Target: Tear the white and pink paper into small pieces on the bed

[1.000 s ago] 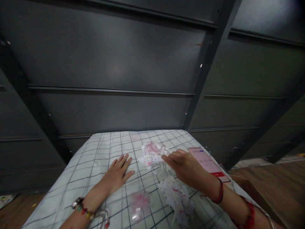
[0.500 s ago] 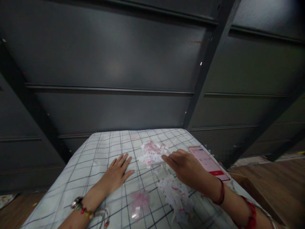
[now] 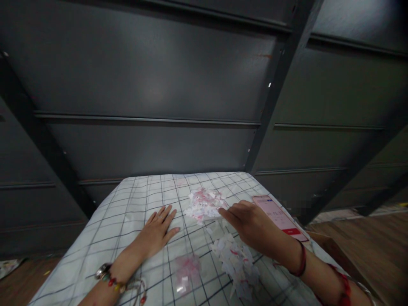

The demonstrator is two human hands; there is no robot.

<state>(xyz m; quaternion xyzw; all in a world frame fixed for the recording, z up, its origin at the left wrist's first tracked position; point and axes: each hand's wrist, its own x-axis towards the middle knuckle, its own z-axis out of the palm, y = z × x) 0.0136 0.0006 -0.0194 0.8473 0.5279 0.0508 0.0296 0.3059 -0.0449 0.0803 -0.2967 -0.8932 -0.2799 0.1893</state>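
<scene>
The pink-and-white paper heap [image 3: 205,204] is set toward the far edge of the checked tablecloth [image 3: 137,193], just left of the right hand [image 3: 247,222], the nearer one, its fingers bent; whether anything is pinched cannot be told. The left hand [image 3: 158,233] is laid flat, fingers spread, apart.

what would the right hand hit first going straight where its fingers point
The right hand would probably meet the far pile of white and pink scraps at its fingertips; whether they already touch is unclear.

In dim light, the dark panel [image 3: 159,76] carries a soft sheen, and the phone screen [image 3: 279,218] looks blurred.
</scene>
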